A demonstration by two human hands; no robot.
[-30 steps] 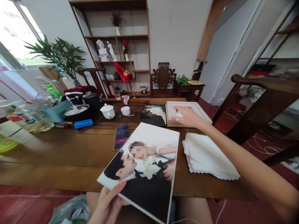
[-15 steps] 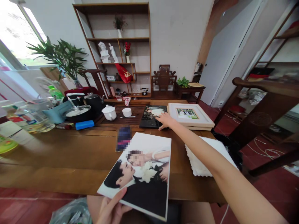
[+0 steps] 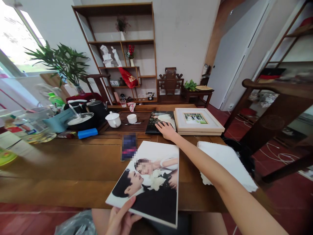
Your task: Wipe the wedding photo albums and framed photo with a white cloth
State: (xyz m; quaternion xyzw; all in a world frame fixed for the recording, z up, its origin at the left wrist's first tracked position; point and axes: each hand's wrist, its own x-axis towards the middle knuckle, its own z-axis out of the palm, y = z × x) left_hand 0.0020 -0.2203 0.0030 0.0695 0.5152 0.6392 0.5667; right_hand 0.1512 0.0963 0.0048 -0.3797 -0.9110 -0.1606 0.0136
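My left hand (image 3: pixel 123 215) grips the lower left corner of a photo panel (image 3: pixel 156 199), thumb on its face and fingers beneath. The panel bears a wedding picture of two people with white flowers and is held tilted over the table's near edge. Farther off, my right hand (image 3: pixel 167 130) lies with fingers spread on a dark photo panel or album (image 3: pixel 154 120) showing a figure in white. Right beside that stands a pale framed photo (image 3: pixel 179 119) on top of another flat frame or box. A folded white cloth (image 3: pixel 223 163) lies under my right forearm.
On the wooden table (image 3: pixel 61 163) are a white lidded bowl (image 3: pixel 113 120), a small white cup (image 3: pixel 132 118), a blue block (image 3: pixel 87 133), a lidded pan (image 3: pixel 80 121) and a pixelated dark item (image 3: pixel 128 147). A wooden chair (image 3: pixel 276 107) stands right; a plastic bag (image 3: pixel 75 223) sits below.
My right hand has shifted slightly left and down and now rests flatter on the dark panel. The photo panel in my left hand has barely moved.
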